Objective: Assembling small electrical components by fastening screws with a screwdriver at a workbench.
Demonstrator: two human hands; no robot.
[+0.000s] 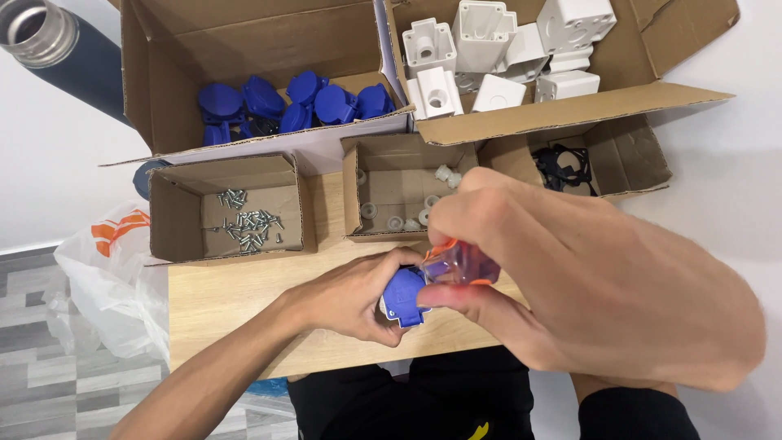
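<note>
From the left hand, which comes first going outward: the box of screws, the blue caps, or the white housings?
From the left hand:
1. Box of screws, just up-left.
2. Blue caps, in the big box behind.
3. White housings, far top right.

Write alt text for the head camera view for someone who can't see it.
Left hand grips a blue plug part while right hand holds an orange-handled screwdriver on it, over a wooden table with boxes of screws, blue parts and white housings.

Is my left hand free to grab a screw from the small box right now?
Probably not as things stand: the left hand is wrapped around the blue part. The screws lie uncovered in their open box, so nothing blocks the path itself.
</note>
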